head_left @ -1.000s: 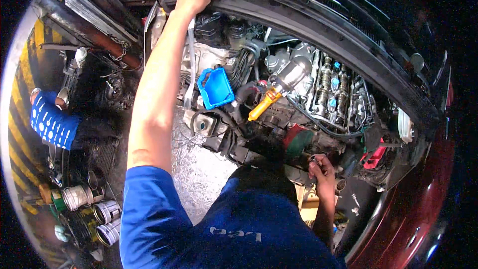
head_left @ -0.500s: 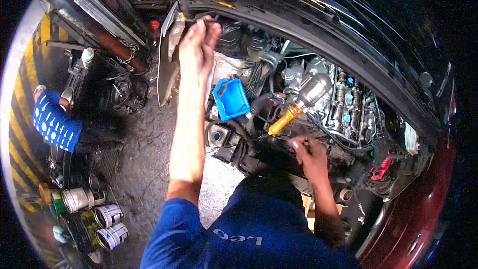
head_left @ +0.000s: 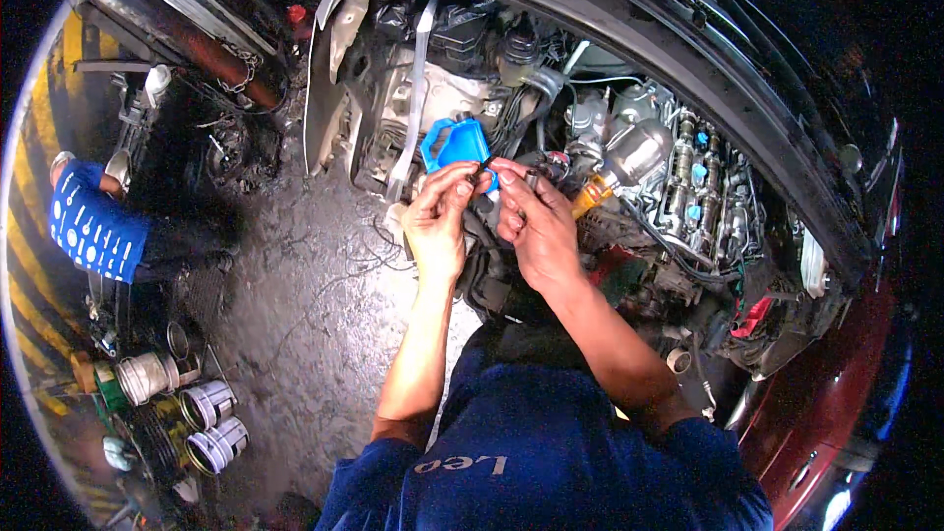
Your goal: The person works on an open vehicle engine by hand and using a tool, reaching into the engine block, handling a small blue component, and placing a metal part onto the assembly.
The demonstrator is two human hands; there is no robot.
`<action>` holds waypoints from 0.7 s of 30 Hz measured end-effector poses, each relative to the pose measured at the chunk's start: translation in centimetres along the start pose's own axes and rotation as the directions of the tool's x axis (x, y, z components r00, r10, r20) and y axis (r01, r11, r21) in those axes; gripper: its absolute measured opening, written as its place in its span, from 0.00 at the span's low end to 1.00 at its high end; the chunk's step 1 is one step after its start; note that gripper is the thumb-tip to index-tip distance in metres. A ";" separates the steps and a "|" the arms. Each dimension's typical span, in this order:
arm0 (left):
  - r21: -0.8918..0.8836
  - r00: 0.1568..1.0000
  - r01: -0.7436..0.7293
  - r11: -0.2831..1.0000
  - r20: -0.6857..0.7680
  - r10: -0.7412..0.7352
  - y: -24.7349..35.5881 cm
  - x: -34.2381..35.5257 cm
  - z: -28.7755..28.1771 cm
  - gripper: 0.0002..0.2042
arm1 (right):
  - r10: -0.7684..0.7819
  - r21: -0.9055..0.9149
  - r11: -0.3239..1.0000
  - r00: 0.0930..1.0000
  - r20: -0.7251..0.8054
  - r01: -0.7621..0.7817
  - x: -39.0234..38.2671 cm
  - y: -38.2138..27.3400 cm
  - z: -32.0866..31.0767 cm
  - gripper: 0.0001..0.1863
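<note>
Left hand and right hand: fingertips clamped together on a small dark part, frame centre; its shape is indistinct. The hands partly cover the blue container behind. The yellow handle's lower end is hidden by the right hand.

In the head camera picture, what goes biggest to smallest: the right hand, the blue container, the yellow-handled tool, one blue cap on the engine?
1. Right hand
2. Blue container and yellow-handled tool: unsure which is bigger; both are partly covered
3. One blue cap
</note>
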State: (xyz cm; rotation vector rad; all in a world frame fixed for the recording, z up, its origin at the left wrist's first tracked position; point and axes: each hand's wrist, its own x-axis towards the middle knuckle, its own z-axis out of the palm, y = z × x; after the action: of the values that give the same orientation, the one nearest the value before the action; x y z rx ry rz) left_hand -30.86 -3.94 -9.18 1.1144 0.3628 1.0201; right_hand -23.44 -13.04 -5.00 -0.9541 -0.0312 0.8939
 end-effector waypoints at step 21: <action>0.983 0.762 -0.165 -0.082 0.074 -0.643 -32.6 9.6 -11.3 0.09 | 0.023 -0.351 0.924 0.934 -0.355 -0.156 -6.5 -0.4 -11.6 0.09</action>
State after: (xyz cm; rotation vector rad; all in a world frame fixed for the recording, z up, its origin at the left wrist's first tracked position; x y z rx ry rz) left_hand -17.71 8.02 -40.28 2.5313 0.8910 -0.3183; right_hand -22.92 -25.56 -9.47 -1.4735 0.1500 0.8074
